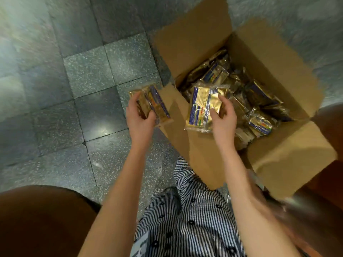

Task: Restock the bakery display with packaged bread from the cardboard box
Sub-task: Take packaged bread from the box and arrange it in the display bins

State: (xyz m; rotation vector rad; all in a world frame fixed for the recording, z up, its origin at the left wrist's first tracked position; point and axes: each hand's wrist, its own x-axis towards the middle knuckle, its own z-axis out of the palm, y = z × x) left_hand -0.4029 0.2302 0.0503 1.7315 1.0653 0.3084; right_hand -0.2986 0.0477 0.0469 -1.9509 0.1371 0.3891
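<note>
Many gold bread packets (259, 125) fill the cardboard box (269, 58); left hand (141, 117) and right hand (222, 117) each grip more.

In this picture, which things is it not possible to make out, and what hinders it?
- Bakery display: outside the head view.
- Bottom of the cardboard box: covered by loose packets.
- Print on the gold packet in the right hand: too small, blurred.
- Count of the stacked packets in the left hand: fingers and blur hide it.

Bare left hand (141, 118) and right hand (223, 120), bare forearms (118, 191), loose garment (194, 219) in fine black-and-white stripes, small dark flower-like motifs scattered over it, blurred pale grey patch (142, 245) at its lower edge
</note>
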